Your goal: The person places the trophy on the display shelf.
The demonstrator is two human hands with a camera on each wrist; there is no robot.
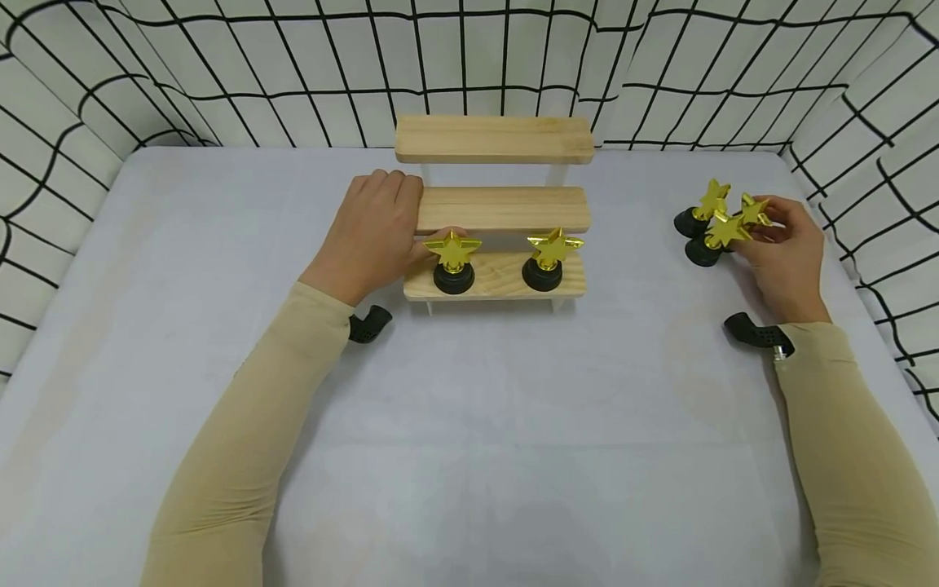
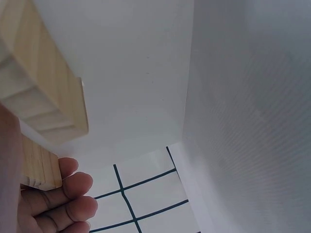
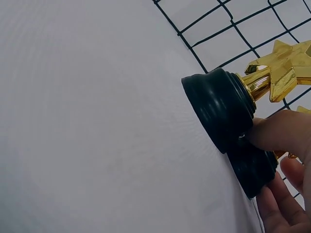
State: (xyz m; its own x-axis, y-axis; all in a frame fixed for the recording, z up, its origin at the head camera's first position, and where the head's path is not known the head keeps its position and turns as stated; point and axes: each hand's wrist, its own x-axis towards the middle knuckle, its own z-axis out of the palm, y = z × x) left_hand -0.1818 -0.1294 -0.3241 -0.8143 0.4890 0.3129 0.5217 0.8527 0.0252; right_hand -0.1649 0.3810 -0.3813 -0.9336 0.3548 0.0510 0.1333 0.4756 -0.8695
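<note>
A three-step wooden display stand (image 1: 506, 209) is on the white table. My left hand (image 1: 374, 228) grips the left end of its middle board, and the fingertips (image 2: 80, 187) curl around the board end in the left wrist view. Two gold star trophies with black bases, a left one (image 1: 454, 259) and a right one (image 1: 546, 259), stand on the lowest board. At the right, my right hand (image 1: 792, 253) pinches the rearmost-right star trophy (image 1: 754, 210) of a cluster of three. A front trophy (image 3: 221, 107) stands against it, near the thumb (image 3: 279, 131); part of the held one is hidden.
Black wire grid panels (image 1: 308, 65) enclose the table at the back and both sides. The right panel (image 1: 880, 212) runs close beside my right hand. White cloth (image 1: 469, 440) covers the table.
</note>
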